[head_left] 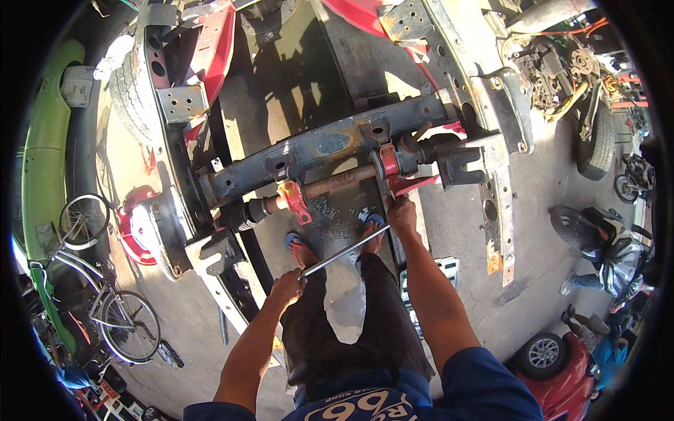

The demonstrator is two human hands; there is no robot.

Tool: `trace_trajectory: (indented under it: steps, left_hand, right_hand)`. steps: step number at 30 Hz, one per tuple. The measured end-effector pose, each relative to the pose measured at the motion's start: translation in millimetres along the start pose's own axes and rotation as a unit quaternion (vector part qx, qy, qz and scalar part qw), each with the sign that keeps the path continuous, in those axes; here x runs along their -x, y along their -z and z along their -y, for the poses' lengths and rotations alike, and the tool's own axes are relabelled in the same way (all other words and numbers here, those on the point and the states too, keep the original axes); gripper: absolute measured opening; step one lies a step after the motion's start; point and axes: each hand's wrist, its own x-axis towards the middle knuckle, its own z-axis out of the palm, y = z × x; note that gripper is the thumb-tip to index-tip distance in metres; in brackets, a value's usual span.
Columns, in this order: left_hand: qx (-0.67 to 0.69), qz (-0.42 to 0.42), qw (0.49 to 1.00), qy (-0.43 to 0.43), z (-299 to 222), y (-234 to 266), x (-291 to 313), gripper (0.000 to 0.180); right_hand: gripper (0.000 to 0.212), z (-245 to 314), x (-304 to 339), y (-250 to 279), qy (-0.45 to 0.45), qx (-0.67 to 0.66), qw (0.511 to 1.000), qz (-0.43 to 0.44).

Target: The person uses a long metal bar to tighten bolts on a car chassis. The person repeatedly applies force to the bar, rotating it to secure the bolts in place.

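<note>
My left hand (286,288) is closed around the near end of a long steel bar handle (344,250), probably of a wrench. The bar slants up and right to my right hand (401,214), whose fingers are closed at its far end, just below a red bracket (387,163). Whether a socket sits inside that grip is hidden. The bracket clasps a rusty steering rack tube (340,180) with a black rubber boot (247,214) on its left part. A second red clamp (293,201) holds the tube further left. Behind runs a worn dark crossmember (326,142).
Frame rails flank me, the left rail (167,133) and the right rail (491,210). A red brake part (138,221) sits outside the left one. Bicycles (105,281) and a green car (49,154) stand left; a motorcycle (597,238) and a red car (562,372) are right.
</note>
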Motion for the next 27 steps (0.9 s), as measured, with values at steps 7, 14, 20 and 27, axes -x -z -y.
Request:
trace_trajectory:
  steps: [7,14,20,27]
  left_hand:
    - [-0.030,0.044,0.998,0.030,6.0,-63.5,-41.6,0.033]
    - [-0.011,0.091,0.995,-0.030,-58.9,40.8,85.9,0.037]
    - [-0.001,0.122,0.992,-0.019,-181.5,139.8,158.4,0.042]
    - [-0.042,0.178,0.982,-0.041,-291.6,200.9,176.5,0.035]
  right_hand:
    - [0.035,-30.0,30.1,-3.4,-0.105,0.027,0.993,0.051]
    - [0.033,-27.8,14.9,6.1,-0.096,-0.225,0.966,0.079]
    - [0.029,-26.0,-4.4,16.5,-0.119,-0.388,0.899,0.166]
    - [0.027,-27.3,-11.3,20.9,-0.184,-0.464,0.836,0.228]
